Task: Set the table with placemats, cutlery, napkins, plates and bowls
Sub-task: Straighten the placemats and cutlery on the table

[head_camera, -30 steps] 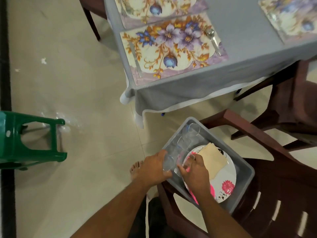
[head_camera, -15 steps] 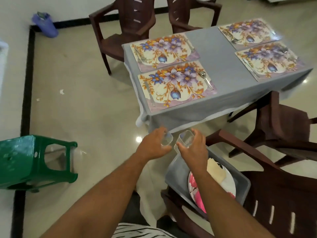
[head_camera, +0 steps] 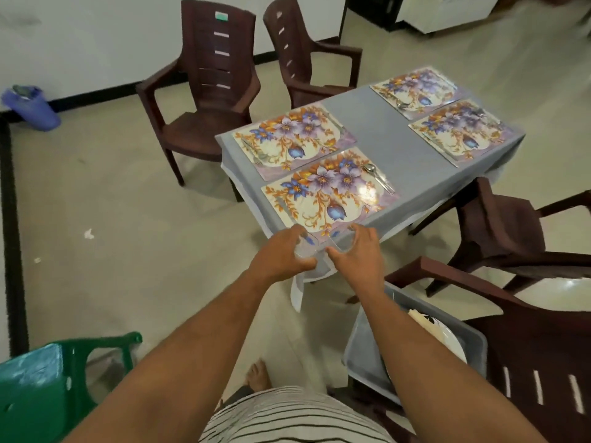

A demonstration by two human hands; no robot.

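Over at my far left a green plastic stool [head_camera: 48, 388] sits low on the floor, and further back a blue bin [head_camera: 30, 107] stands against the wall; past that, two brown plastic chairs [head_camera: 211, 100] face the far side of the table [head_camera: 377, 129], which wears a grey cloth. My left hand [head_camera: 281, 254] is curled round a clear glass [head_camera: 305, 249], held in the air just at the near corner of the table, and my right hand [head_camera: 358, 251] grips a second clear glass [head_camera: 343, 243] right beside it, the two hands nearly touching. Just beyond my knuckles lies the nearest floral placemat [head_camera: 326, 190], with a spoon [head_camera: 377, 177] resting along its right edge; a second placemat [head_camera: 294, 139] lies behind it, cutlery faintly visible on its left side. Across the bare grey middle of the cloth two more placemats [head_camera: 457, 129] lie side by side on the table's right end, something metallic on each, too blurred for me to name. Lower right, under my right forearm, a grey plastic tub [head_camera: 361, 356] rests on the seat of a brown chair [head_camera: 543, 362], holding a white plate [head_camera: 451, 343] with a pale folded napkin [head_camera: 422, 321] on top; another brown chair [head_camera: 505, 225] stands behind it, by the table's right side
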